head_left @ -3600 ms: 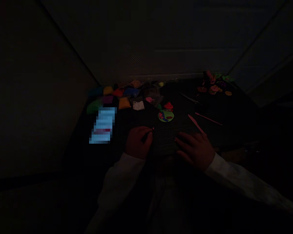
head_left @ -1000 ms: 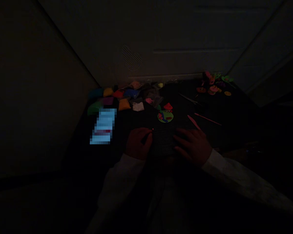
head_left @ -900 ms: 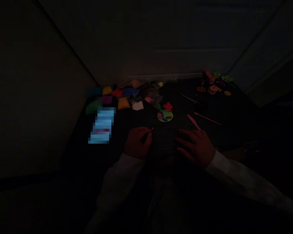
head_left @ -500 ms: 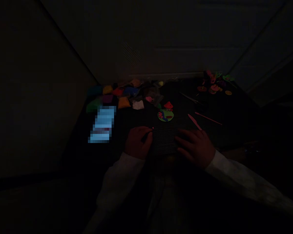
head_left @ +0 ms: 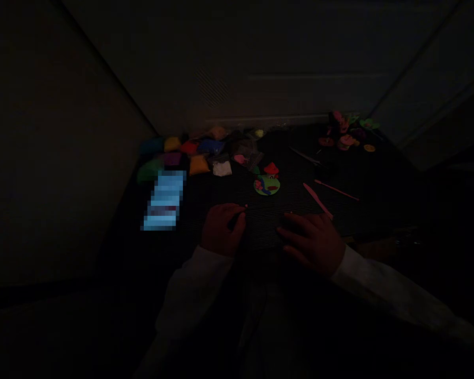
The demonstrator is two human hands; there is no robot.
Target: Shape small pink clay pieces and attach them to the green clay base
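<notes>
The scene is very dark. My left hand [head_left: 222,228] rests on the dark table [head_left: 379,210] with its fingers curled, pinching a tiny pink bit [head_left: 245,206] at the fingertips. My right hand [head_left: 314,242] lies flat beside it, fingers stretched out toward the left, palm down on the table. A round green clay disc [head_left: 267,185] with red and blue shapes sits just beyond both hands. A pink modelling tool [head_left: 317,200] lies by my right hand's knuckles.
Several coloured clay packets [head_left: 189,155] lie at the back left. A lit, blurred screen [head_left: 164,200] glows left of my left hand. A thin pink stick [head_left: 336,190] and small clay figures [head_left: 345,134] are at the back right. Walls close in behind.
My right hand has slid slightly toward me and to the left, flat on the table. My left hand has kept its pinch and barely moved.
</notes>
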